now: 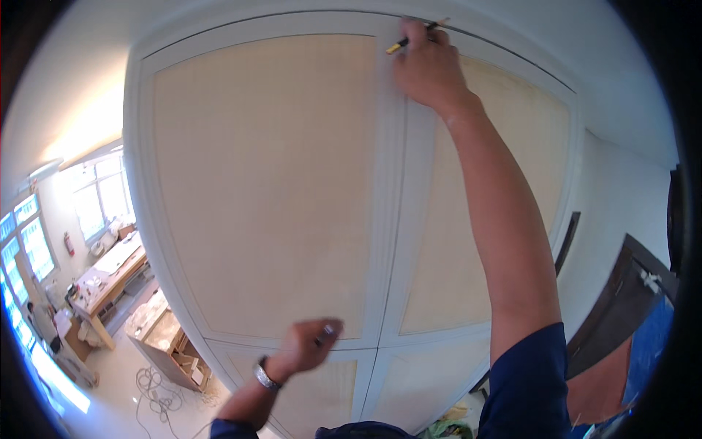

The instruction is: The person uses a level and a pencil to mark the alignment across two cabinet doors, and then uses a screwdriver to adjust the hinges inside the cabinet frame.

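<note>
The right hand (428, 66) is raised to the top edge of a pair of tall white doors (263, 183) with beige panels. It grips a pencil (409, 40) with a yellow-and-black shaft, tip near the upper frame, close to the seam between the two doors. The right arm wears a blue sleeve (530, 380). The left hand (311, 344) is closed around a small dark object, which cannot be identified, in front of the lower rail of the left door. A watch (265, 375) sits on the left wrist. At far left, a desk (110, 274) stands near windows (99, 197), and cables (157, 388) lie on the floor.
</note>
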### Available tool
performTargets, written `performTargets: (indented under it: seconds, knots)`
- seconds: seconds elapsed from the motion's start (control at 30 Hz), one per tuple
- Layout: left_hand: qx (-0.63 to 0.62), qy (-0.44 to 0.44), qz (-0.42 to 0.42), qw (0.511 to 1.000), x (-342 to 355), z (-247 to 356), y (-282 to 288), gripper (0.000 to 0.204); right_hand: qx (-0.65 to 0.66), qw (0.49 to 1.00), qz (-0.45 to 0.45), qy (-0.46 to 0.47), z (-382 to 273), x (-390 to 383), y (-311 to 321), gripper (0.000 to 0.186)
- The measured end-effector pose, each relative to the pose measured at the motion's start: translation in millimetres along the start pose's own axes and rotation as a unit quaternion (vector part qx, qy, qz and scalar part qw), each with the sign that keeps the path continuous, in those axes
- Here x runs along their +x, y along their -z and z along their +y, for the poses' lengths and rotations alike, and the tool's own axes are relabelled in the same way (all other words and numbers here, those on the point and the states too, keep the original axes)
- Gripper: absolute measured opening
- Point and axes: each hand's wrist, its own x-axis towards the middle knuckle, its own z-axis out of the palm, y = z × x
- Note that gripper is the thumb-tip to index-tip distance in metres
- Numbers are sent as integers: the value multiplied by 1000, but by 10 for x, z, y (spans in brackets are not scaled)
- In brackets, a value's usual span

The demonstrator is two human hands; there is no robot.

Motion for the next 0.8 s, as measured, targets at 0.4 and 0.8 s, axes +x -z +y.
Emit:
performTargets:
  seconds: [0.4, 0.8]
  knots:
    - [210, -247, 109, 940, 1535, 890, 988, 18, -16, 997, 71, -27, -93, -248, -95, 48]
    - [-258, -60, -73, 961, 1970, 1336, -92, 36, 601, 749, 86, -266, -1000, -2772, 538, 36]
